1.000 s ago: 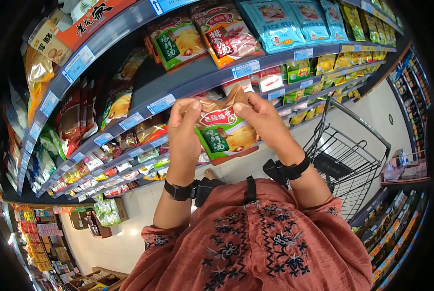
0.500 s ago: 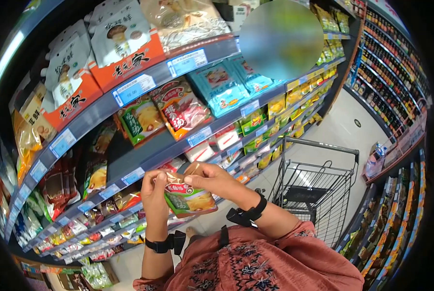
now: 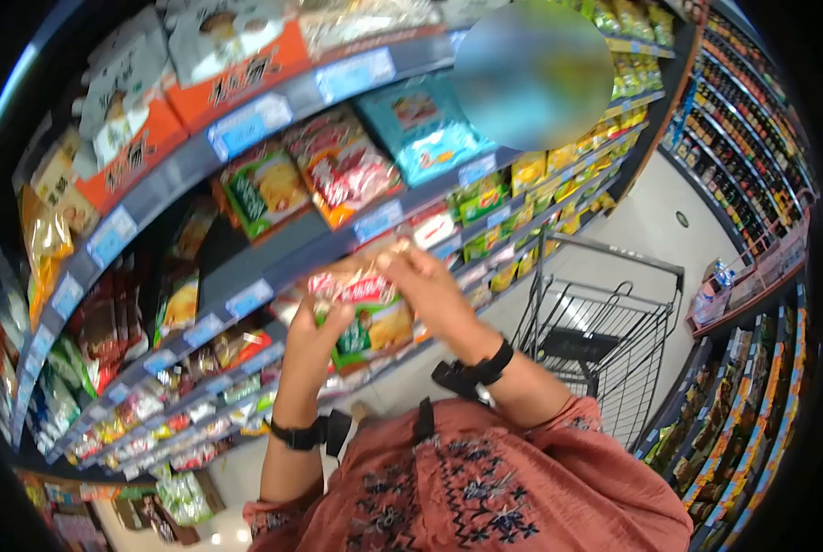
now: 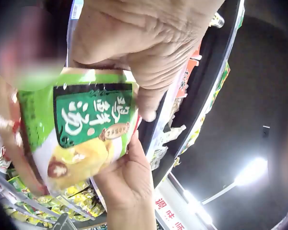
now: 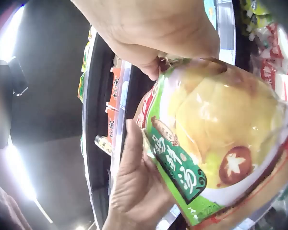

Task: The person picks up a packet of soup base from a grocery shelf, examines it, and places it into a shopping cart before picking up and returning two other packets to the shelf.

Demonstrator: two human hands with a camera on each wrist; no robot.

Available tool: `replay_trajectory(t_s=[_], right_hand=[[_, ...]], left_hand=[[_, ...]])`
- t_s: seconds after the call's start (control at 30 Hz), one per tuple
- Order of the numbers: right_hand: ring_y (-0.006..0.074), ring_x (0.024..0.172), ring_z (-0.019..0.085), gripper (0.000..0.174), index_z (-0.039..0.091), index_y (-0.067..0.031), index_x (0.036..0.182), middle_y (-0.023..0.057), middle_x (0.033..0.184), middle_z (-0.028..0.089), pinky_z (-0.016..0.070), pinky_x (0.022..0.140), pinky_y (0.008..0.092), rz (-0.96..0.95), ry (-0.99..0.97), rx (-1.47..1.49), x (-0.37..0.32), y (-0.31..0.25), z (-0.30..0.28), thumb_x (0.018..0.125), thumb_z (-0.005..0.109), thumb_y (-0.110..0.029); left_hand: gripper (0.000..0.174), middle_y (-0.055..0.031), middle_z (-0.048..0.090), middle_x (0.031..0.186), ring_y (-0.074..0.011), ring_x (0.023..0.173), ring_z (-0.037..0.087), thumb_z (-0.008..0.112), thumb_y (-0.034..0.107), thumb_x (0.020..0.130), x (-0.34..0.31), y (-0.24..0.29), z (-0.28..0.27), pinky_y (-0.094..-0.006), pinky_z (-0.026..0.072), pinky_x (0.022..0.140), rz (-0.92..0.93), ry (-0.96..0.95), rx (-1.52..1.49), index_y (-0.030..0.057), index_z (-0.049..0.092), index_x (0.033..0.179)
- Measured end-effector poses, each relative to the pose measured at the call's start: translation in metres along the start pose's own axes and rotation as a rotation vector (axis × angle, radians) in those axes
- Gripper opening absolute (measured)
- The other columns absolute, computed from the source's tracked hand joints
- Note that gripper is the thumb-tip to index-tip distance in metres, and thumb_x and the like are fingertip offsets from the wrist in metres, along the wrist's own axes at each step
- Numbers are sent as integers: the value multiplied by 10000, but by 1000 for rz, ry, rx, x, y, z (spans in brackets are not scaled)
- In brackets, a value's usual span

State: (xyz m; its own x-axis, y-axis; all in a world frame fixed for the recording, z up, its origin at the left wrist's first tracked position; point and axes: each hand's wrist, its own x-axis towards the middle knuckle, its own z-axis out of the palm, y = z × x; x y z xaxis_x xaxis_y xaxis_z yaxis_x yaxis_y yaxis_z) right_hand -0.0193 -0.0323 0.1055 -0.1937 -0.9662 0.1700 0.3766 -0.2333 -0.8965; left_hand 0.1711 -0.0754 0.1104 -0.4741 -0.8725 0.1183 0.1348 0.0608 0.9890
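A green, white and brown soup-seasoning packet (image 3: 377, 328) is held up between both hands in front of the shelf. My left hand (image 3: 312, 345) grips its left side, the thumb lying near the front face. At the upper right edge my right hand (image 3: 432, 293) pinches the packet. In the left wrist view the packet's printed front (image 4: 81, 124) shows a green label and a yellow soup picture. The right wrist view has the same packet (image 5: 216, 129) close up, my right hand (image 5: 158, 28) on its top edge and my left hand (image 5: 141, 191) along its side.
Similar packets (image 3: 264, 189) lie on the shelf beyond my hands, beside blue bags (image 3: 425, 129). Price tags line the shelf edge (image 3: 379, 221). To the right stands a black wire shopping cart (image 3: 586, 340). Boxes (image 3: 186, 497) sit on the floor at lower left.
The head view has swung, bringing more upper shelf and aisle into sight. Both hands, still holding the packet, dipped lower in view, then rose slightly toward the shelf.
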Motion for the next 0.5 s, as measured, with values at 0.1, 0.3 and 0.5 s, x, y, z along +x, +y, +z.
replay_trajectory(t_s=[0.1,0.3,0.5], right_hand=[[52,898,580,279,636,-37,1178,-18,1044,665,501,808,255,100,-27,28,-1,-3,-1,1021,591,-263],[24,735,541,314,653,-41,1185,-34,850,625,456,634,209,185,-146,-385,-6,15,-14,971,648,-270],[38,741,515,318,643,-39,1194,-43,847,588,450,633,244,20,-338,-625,-17,-12,8,935,669,-222]], left_hand=[[390,-49,645,1101,-151,894,665,622,150,974,1,0,2,-301,563,793,-40,61,-100,23,513,1326],[332,-63,646,1141,-169,1017,651,589,156,1008,4,-10,-9,-336,550,883,-139,101,-462,38,531,1313],[407,-124,646,1234,-225,1120,641,577,237,1016,-2,-20,-18,-386,511,982,-132,65,-489,-24,531,1326]])
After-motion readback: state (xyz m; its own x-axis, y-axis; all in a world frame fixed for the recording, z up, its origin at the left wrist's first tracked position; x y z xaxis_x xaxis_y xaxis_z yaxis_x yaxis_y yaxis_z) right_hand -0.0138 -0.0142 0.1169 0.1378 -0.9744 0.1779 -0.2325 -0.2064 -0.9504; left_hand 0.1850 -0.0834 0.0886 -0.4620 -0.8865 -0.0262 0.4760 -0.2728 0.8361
